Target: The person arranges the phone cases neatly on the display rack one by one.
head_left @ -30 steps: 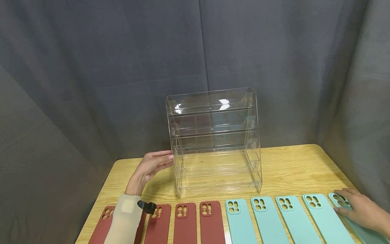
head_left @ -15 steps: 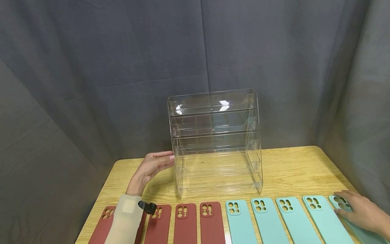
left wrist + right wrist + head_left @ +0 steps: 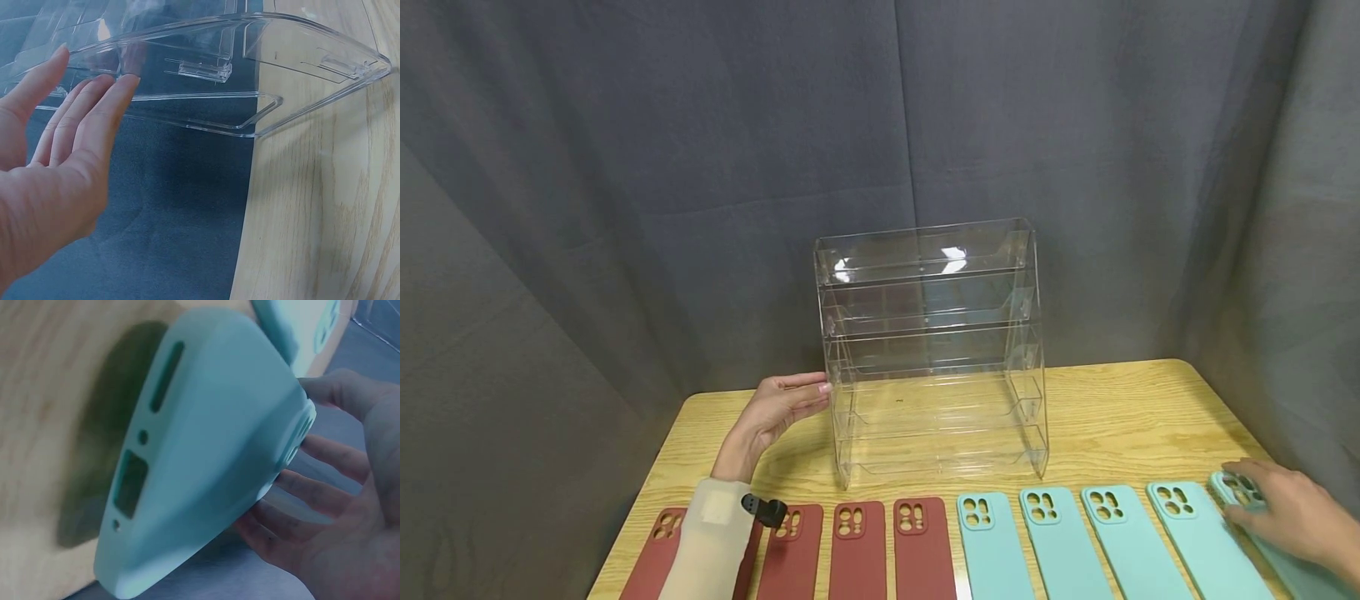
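A clear plastic tiered rack (image 3: pixel 932 350) stands upright on the wooden table. My left hand (image 3: pixel 775 410) has its fingers extended, with the tips against the rack's left side wall; the left wrist view shows these straight fingers (image 3: pixel 94 119) at the wall. At the far right, my right hand (image 3: pixel 1292 512) grips the camera end of a mint phone case (image 3: pixel 212 444). In the right wrist view, my thumb (image 3: pixel 344 392) lies on one edge and the fingers on the other. That case casts a shadow on the table and looks tilted up from it. My palm hides part of it.
Several mint phone cases (image 3: pixel 1062 542) and several red phone cases (image 3: pixel 857 558) lie in a row along the table's (image 3: pixel 1120 425) near side. My left sleeve (image 3: pixel 707 542) covers part of one red case. Grey curtains (image 3: pixel 737 167) hang behind and at both sides.
My right hand has moved up slightly, and the camera end of the mint case it grips has risen a little. The left hand stays at the rack. The head view has shifted slightly.
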`<act>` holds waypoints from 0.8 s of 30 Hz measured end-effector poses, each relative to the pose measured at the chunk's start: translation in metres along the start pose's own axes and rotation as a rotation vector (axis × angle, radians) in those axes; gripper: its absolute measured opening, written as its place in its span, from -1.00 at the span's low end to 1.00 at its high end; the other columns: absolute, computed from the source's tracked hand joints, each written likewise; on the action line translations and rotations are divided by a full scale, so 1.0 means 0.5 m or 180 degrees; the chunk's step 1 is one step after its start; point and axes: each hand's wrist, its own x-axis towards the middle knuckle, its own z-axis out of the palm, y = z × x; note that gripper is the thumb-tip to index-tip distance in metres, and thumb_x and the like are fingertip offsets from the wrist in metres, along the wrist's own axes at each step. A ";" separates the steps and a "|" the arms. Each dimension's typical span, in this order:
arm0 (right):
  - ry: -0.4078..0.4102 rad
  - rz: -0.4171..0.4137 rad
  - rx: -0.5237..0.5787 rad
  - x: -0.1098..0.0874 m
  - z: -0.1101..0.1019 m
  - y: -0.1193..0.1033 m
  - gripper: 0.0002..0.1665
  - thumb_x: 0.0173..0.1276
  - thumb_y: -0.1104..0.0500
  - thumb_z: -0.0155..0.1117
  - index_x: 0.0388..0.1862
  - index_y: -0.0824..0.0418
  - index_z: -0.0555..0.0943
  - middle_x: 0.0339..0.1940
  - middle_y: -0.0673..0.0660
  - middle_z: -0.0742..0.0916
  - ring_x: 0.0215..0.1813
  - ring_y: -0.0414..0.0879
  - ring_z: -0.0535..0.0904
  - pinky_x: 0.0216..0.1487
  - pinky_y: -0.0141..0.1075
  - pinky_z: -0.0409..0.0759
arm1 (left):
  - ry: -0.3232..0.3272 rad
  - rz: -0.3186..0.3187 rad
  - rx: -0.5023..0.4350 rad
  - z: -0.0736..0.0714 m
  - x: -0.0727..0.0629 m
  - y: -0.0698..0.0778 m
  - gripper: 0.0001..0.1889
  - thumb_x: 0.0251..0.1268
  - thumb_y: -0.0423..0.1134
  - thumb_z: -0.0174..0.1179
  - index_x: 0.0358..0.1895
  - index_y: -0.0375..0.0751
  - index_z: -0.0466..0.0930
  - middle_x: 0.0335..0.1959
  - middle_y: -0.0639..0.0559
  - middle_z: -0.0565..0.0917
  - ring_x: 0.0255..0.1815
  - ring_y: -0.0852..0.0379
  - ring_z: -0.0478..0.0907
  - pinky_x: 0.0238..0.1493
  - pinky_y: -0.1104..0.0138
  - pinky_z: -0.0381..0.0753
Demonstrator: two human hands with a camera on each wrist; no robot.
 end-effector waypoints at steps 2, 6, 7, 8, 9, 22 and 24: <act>0.0059 -0.0015 0.0010 0.004 -0.007 -0.006 -0.27 0.13 0.08 0.66 0.15 0.49 0.62 0.05 0.61 0.70 0.00 0.55 0.67 -0.16 0.33 0.67 | 0.0004 -0.0002 0.0014 -0.001 -0.001 0.000 -0.46 0.45 -0.43 0.30 0.43 -0.51 0.45 0.05 -0.07 0.81 -0.02 0.15 0.81 0.44 -0.02 0.58; 0.0191 -0.0045 0.0049 0.016 -0.023 -0.023 -0.27 0.13 0.08 0.65 0.18 0.46 0.62 0.09 0.61 0.68 0.01 0.55 0.66 -0.19 0.33 0.66 | 0.0019 0.0009 0.0037 -0.001 -0.001 0.000 -0.45 0.45 -0.42 0.31 0.44 -0.50 0.45 0.11 -0.12 0.79 -0.01 0.15 0.81 0.41 0.03 0.62; 0.0251 -0.0061 0.0064 0.019 -0.026 -0.029 -0.27 0.12 0.08 0.66 0.18 0.44 0.62 0.09 0.59 0.69 0.01 0.53 0.66 -0.20 0.32 0.66 | 0.0020 0.0011 0.0040 -0.002 -0.002 0.001 -0.45 0.45 -0.42 0.31 0.44 -0.50 0.45 0.11 -0.12 0.79 -0.01 0.15 0.81 0.40 0.04 0.63; 0.0305 -0.0079 0.0080 0.022 -0.029 -0.035 -0.28 0.12 0.08 0.66 0.18 0.43 0.63 0.09 0.58 0.69 0.01 0.53 0.67 -0.21 0.32 0.66 | 0.0022 0.0013 0.0036 -0.002 -0.002 0.001 -0.45 0.44 -0.42 0.31 0.44 -0.50 0.45 0.11 -0.12 0.79 -0.01 0.15 0.81 0.39 0.05 0.64; 0.0370 -0.0101 0.0093 0.025 -0.031 -0.041 -0.28 0.11 0.09 0.66 0.17 0.42 0.63 0.10 0.57 0.70 0.01 0.53 0.67 -0.20 0.32 0.65 | 0.0024 0.0018 0.0036 -0.002 -0.002 0.002 -0.45 0.44 -0.42 0.31 0.43 -0.50 0.45 0.10 -0.11 0.79 -0.01 0.15 0.81 0.38 0.07 0.66; 0.0771 -0.0307 0.0236 0.075 -0.064 -0.127 -0.29 0.09 0.13 0.63 0.23 0.29 0.62 0.22 0.54 0.66 0.08 0.60 0.59 -0.15 0.42 0.57 | -0.0010 0.0040 -0.0028 -0.004 0.001 -0.002 -0.44 0.45 -0.42 0.31 0.44 -0.52 0.43 0.00 0.01 0.81 -0.02 0.17 0.81 0.34 0.14 0.70; 0.0821 -0.0355 0.0274 0.081 -0.069 -0.142 -0.29 0.08 0.13 0.63 0.23 0.28 0.62 0.23 0.52 0.65 0.10 0.59 0.59 -0.15 0.42 0.57 | -0.0002 0.0036 -0.0020 -0.004 0.001 -0.003 -0.45 0.45 -0.42 0.31 0.44 -0.52 0.44 0.02 -0.01 0.81 -0.01 0.16 0.81 0.37 0.11 0.67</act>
